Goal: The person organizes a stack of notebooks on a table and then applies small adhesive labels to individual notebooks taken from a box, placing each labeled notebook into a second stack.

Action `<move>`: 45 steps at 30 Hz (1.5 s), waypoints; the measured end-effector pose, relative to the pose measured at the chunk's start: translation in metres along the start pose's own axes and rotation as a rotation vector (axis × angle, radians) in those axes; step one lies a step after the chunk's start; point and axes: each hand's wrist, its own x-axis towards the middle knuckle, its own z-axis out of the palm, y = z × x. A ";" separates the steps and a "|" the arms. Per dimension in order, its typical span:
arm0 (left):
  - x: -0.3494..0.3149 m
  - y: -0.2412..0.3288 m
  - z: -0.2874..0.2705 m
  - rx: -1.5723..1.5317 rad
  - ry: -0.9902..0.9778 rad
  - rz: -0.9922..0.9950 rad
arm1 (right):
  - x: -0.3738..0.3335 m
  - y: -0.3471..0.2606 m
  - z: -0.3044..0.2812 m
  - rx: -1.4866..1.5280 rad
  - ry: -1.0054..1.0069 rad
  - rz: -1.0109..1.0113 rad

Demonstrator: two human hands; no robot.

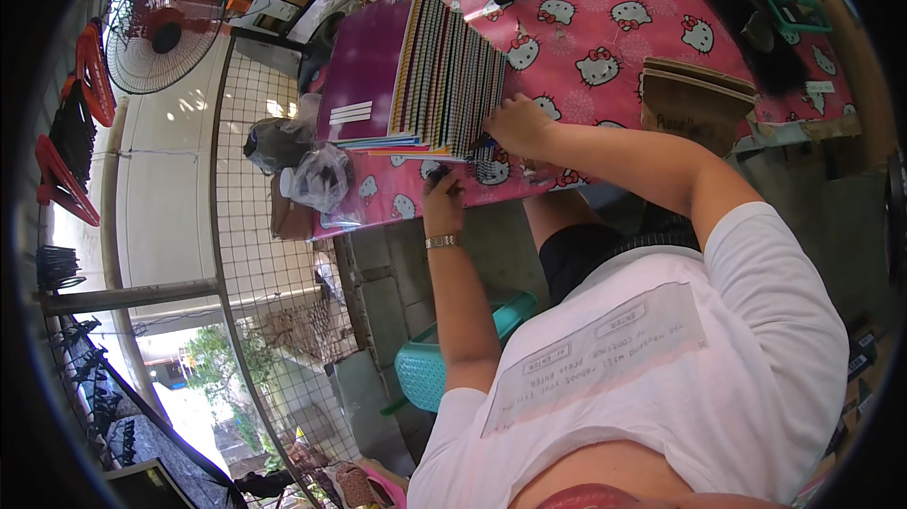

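While the notebook stack [364, 65] is resting at upper centre, its spiral bindings [449, 84] are facing right.
Left hand [445, 204] is pinching a dark object [437, 174]; right hand [520, 127] is curling at the bindings, hold indistinct. Most of the stack is looking bound; what is remaining cannot be told.

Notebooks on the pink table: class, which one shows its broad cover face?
The purple notebook, leftmost in the picture, with white strips on its cover; the other notebooks show mainly their spiral-bound edges.
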 end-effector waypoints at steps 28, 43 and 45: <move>0.005 -0.015 0.018 -0.074 -0.044 -0.075 | 0.001 -0.004 0.030 -0.181 0.052 -0.053; 0.003 -0.014 0.025 0.115 -0.029 0.038 | 0.010 0.001 0.025 0.003 -0.106 0.011; 0.002 -0.015 0.024 0.148 0.009 0.042 | 0.007 0.004 0.026 0.027 -0.117 0.028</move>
